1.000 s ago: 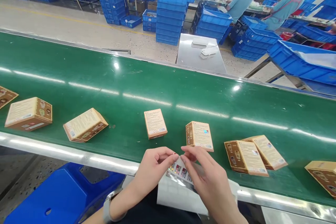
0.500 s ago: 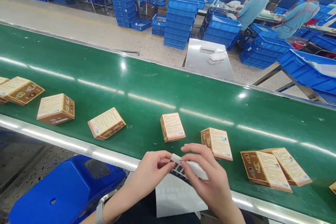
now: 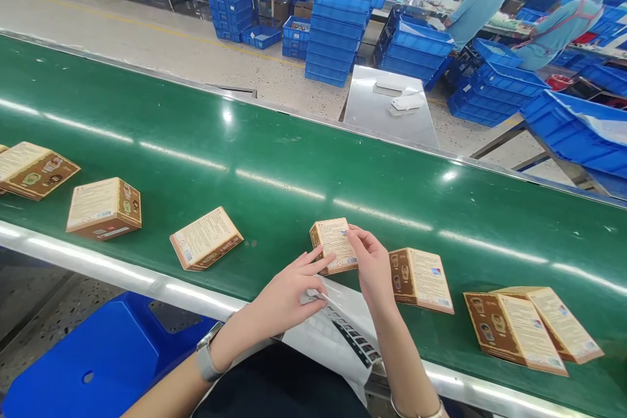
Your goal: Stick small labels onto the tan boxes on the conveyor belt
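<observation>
My right hand [image 3: 375, 264] pinches a small sticker with a bit of blue [image 3: 344, 232] against the upper right of a brown-and-cream printed box [image 3: 334, 249] on the green conveyor belt. My left hand [image 3: 292, 290] rests two outstretched fingers on the box's lower left. Its thumb and lower fingers close on the edge of a sticker sheet [image 3: 350, 333], which has a white backing and a dark strip of small labels. This sheet hangs over the belt's near edge, partly covered by my hands. Just right of my right hand lies another box with a blue-red sticker [image 3: 424, 279].
More boxes lie along the belt [image 3: 264, 209]: one to the left [image 3: 206, 238], others farther left, and two overlapping at right [image 3: 514, 333]. A blue stool [image 3: 73, 353] stands at lower left. Beyond are a metal table [image 3: 386, 121], stacked blue crates [image 3: 337, 32] and two people working.
Both hands have moved up from the sticker sheet to the middle box. My right hand has brought a small sticker onto it. The nearby boxes appear slightly farther right and lower.
</observation>
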The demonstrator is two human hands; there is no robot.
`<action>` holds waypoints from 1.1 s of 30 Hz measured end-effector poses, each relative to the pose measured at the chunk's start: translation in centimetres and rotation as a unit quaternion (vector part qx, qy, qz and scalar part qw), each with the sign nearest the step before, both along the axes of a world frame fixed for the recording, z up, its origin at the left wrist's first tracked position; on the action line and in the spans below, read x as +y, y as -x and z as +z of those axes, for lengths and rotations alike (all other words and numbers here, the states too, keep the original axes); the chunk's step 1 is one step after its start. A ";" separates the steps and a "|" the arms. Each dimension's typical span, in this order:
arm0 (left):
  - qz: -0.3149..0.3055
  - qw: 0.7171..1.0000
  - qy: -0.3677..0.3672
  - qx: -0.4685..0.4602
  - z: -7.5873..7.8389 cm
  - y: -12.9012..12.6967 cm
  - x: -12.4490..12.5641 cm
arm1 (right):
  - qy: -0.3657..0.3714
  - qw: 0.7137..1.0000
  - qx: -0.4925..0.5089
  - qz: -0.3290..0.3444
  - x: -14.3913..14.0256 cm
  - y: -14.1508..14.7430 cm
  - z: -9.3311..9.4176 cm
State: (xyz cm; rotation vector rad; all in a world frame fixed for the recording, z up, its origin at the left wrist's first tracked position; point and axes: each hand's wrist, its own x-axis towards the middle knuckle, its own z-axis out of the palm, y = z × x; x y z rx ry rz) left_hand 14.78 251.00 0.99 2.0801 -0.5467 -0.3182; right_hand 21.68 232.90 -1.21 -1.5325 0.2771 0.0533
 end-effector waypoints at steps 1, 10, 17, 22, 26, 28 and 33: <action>-0.001 1.000 -0.002 0.002 0.1 0.1 -0.1 | 0.014 1.000 -0.005 0.000 -0.1 0.2 0.1; -0.023 0.999 0.026 -0.020 0.0 0.0 -0.3 | 0.181 0.981 -0.049 -0.050 0.2 0.9 0.3; 0.045 0.992 0.087 0.079 2.3 0.6 -0.7 | 0.188 0.982 -0.032 0.001 -5.2 -0.4 2.7; 0.177 0.938 0.185 0.234 5.3 2.9 1.0 | 0.159 0.939 -0.113 0.284 -9.7 4.9 8.1; 0.236 0.953 0.113 0.156 6.7 4.1 3.3 | 0.170 0.934 -0.112 0.295 -7.1 7.9 9.1; 0.278 0.960 0.012 -0.018 7.2 4.5 3.1 | 0.151 0.937 -0.102 0.297 -5.1 8.2 8.9; 0.114 0.970 -0.104 -0.189 7.6 5.2 0.2 | 0.071 0.941 -0.055 0.326 -2.5 8.3 8.7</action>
